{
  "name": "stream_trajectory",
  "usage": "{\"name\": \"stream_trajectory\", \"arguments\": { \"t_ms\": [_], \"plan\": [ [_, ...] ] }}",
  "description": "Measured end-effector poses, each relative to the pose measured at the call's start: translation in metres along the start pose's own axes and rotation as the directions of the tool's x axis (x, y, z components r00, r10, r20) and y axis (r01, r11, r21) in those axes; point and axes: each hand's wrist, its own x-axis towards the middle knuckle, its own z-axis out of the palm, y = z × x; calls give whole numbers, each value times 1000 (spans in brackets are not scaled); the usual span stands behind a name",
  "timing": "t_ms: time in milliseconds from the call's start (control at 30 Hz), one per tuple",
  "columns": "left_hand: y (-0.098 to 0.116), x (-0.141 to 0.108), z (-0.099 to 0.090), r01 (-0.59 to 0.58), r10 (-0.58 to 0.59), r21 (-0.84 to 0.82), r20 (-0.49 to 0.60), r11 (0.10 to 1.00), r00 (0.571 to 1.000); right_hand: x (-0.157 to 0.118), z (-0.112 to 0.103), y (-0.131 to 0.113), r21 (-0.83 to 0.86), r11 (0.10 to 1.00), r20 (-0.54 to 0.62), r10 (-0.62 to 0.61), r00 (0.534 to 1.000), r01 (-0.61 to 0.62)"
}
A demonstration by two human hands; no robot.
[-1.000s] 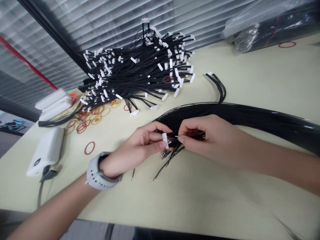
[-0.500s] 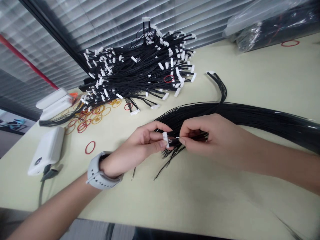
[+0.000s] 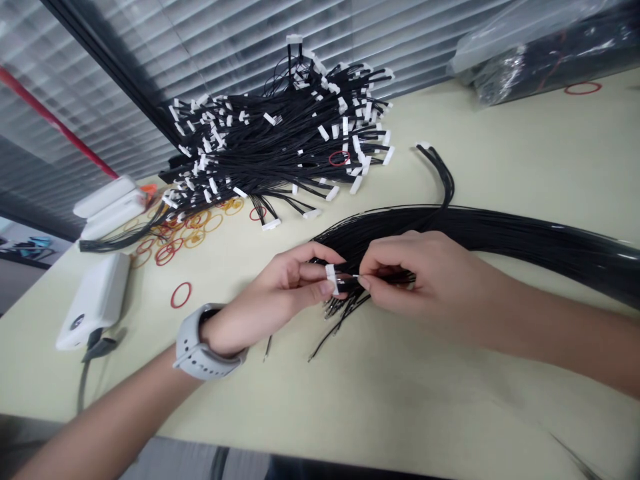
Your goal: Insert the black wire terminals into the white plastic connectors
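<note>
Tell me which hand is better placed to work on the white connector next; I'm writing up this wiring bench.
Probably the right hand: it pinches a thin wire end right beside the white plastic connector. The left hand is taken up gripping that connector between its fingers.

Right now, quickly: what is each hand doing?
Left hand: closed, pinching a white plastic connector.
Right hand: closed, pinching a metal-tipped black wire.

Nothing can be read: the white wire connector (image 3: 331, 280) and white power bank (image 3: 93, 300) show no legible marks.
</note>
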Motion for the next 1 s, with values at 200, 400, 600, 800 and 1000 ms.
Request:
{"name": "stream_trajectory", "arguments": {
  "t_ms": [200, 400, 600, 800, 1000],
  "plan": [
    [1, 1, 1, -1, 1, 2, -17, 1000, 1000, 0, 0, 1, 7, 1000, -13, -12, 1000, 13],
    [1, 0, 1, 1, 0, 8, -29, 1000, 1000, 0, 5, 3, -55, 997, -70, -60, 996, 57],
    [0, 0, 1, -8, 8, 20, -23, 1000, 1000, -2, 9, 4, -86, 994, -112, -71, 991, 62],
    [0, -1, 1, -3, 4, 23, -31, 1000, 1000, -1, 9, -2, 20, 999, -112, 34, 993, -32],
    [1, 0, 2, 5, -4, 2, -36, 1000, 999, -1, 8, -5, 80, 987, -70, 143, 987, -138]
  ]
}}
